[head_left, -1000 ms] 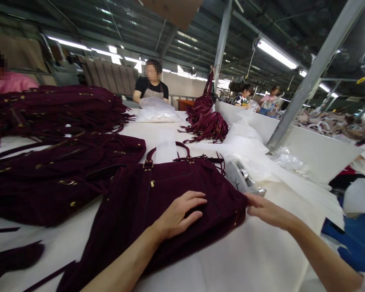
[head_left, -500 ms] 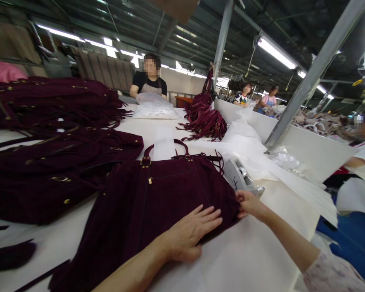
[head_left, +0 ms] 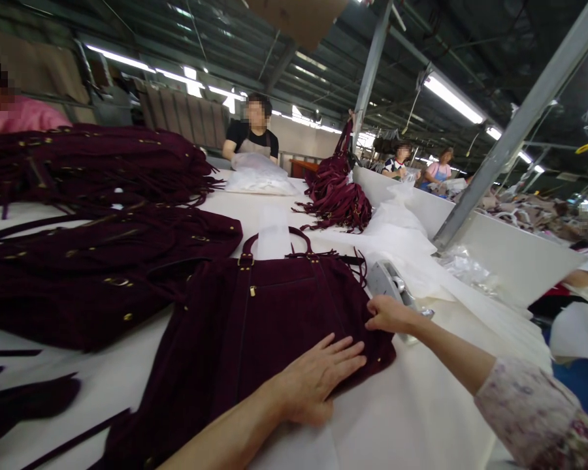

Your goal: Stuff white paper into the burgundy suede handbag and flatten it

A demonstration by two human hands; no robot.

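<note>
A dark maroon handbag (head_left: 284, 307) lies flat on the white table (head_left: 382, 405), its handles pointing away from me. It has a zip pocket with a small gold pull, gold fittings and a fringe near the handles. My left hand (head_left: 313, 378) rests flat on the bag's lower right part, fingers stretched out. At the bag's right side my right hand (head_left: 389, 314) has its fingers curled together against the cloth, pinching the bag's side. Just beyond that hand stands a grey tape dispenser (head_left: 391, 282), partly hidden by it.
More maroon bags (head_left: 78, 274) are piled at the left. A bundle of maroon fringed straps (head_left: 340, 196) lies at the back. White sheets (head_left: 402, 228) spread along the right, by a low partition (head_left: 529, 261) and a slanted post (head_left: 509, 130). A co-worker (head_left: 255, 134) stands across the table behind a plastic-wrapped stack (head_left: 259, 175).
My right hand has shifted up and left along the bag's side, and the lower right corner with a gold stud now shows. My left hand stays flat on the bag. The view has turned slightly left.
</note>
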